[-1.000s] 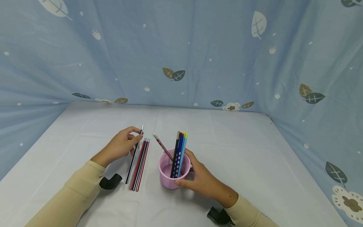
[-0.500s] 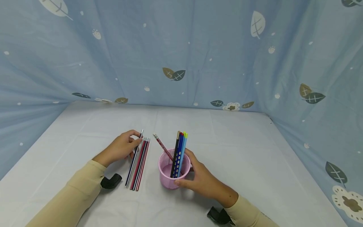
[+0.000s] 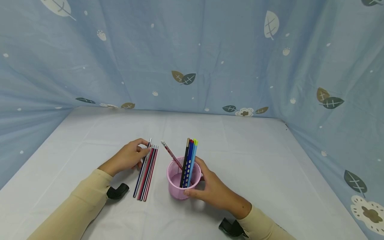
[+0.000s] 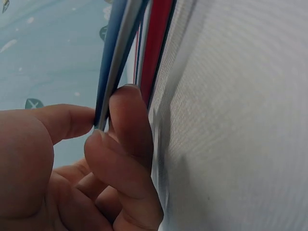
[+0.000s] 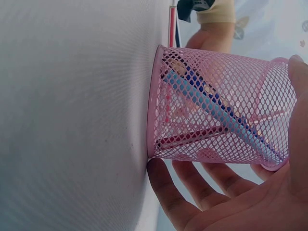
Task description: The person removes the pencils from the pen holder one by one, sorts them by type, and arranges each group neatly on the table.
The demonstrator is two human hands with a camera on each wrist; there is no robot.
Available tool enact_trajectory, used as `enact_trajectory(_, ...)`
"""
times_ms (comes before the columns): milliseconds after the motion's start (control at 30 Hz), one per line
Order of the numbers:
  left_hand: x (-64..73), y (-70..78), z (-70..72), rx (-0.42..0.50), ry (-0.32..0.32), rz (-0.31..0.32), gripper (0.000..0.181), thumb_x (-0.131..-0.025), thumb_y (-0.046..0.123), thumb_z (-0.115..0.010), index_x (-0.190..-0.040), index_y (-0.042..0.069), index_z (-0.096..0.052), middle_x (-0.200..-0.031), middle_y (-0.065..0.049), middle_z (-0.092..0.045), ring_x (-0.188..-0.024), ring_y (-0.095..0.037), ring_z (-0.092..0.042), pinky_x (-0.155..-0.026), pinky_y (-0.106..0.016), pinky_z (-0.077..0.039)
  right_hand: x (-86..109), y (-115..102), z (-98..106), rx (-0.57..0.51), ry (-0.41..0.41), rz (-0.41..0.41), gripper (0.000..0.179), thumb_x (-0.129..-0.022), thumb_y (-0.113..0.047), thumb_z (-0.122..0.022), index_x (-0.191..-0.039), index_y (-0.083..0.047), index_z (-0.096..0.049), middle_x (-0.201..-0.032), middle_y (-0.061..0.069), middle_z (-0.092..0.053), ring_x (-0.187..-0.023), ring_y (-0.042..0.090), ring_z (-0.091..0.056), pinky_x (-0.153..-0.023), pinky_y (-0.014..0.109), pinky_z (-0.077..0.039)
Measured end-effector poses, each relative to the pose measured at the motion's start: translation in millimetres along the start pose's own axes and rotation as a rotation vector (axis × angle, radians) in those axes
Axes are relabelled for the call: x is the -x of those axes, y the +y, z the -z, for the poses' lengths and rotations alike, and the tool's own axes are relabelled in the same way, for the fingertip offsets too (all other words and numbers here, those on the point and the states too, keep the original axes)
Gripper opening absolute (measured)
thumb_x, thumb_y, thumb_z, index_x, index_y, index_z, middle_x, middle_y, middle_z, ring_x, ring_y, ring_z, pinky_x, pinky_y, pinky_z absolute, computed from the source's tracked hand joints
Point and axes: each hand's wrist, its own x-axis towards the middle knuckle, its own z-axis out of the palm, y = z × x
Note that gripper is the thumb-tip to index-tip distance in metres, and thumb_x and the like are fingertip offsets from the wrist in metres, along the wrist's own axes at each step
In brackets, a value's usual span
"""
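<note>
With thumb and fingers my left hand [image 3: 127, 155] pinches a dark blue and silver pencil [image 3: 137, 185] near its upper end, just left of a row of several red and dark striped pencils [image 3: 149, 176] on the table. The left wrist view shows the held pencil [image 4: 114, 57] between thumb and fingertips. My right hand [image 3: 218, 190] grips a pink mesh pencil cup [image 3: 175, 191] from the right, thumb at the front. In the cup stand black, blue dotted and light blue pencils [image 3: 193, 161]; a red patterned pencil [image 3: 171, 154] leans left. Through the mesh cup [image 5: 211, 103] their lower ends show.
A white cloth covers the table [image 3: 255, 160]. Behind it hangs a blue curtain [image 3: 135, 50] with leaf prints. Black curved straps or mounts [image 3: 117, 191] sit at both wrists, close to the tabletop.
My left hand has lowered slightly, bringing the dark blue and silver pencil down and closer to the row of pencils. My right hand and the cup have stayed in place.
</note>
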Motion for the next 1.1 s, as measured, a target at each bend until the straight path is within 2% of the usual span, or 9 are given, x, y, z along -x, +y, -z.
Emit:
enact_trajectory(300, 0.5, -1.2, -1.2, 0.022, -0.025, 0.023, 0.046, -0.101, 0.022, -0.055, -0.142, 0.003, -0.043, -0.092, -0.011, -0.065, -0.054, -0.018, -0.059, -0.053, -0.035, -0.052, -0.1, -0.2, -0.1, 0.0, -0.002, -0.003, 0.096, -0.085, -0.038, -0.08, -0.153, -0.048, -0.013, -0.156, -0.006, -0.039, -0.141, 0.023, -0.045, -0.115, 0.06, -0.031)
enact_trajectory(567, 0.0, -1.8, -2.9, 0.016, -0.024, 0.037, 0.049, -0.099, 0.024, -0.062, -0.141, 0.004, -0.045, -0.086, -0.01, -0.065, -0.054, -0.018, -0.062, -0.054, -0.035, -0.055, 0.2, -0.4, 0.0, 0.009, 0.001, 0.005, 0.096, -0.085, -0.038, -0.08, -0.153, -0.048, -0.013, -0.156, -0.006, -0.04, -0.14, 0.021, -0.046, -0.115, 0.059, -0.033)
enact_trajectory(1100, -0.5, -2.0, -4.8, -0.036, -0.012, 0.047, 0.048, -0.097, 0.02, -0.065, -0.139, 0.005, -0.048, -0.087, -0.01, -0.066, -0.054, -0.017, -0.064, -0.055, -0.035, -0.056, 0.5, -1.7, -0.1, 0.005, 0.004, 0.005, 0.096, -0.085, -0.037, -0.08, -0.153, -0.047, -0.014, -0.156, -0.006, -0.039, -0.14, 0.02, -0.045, -0.116, 0.058, -0.032)
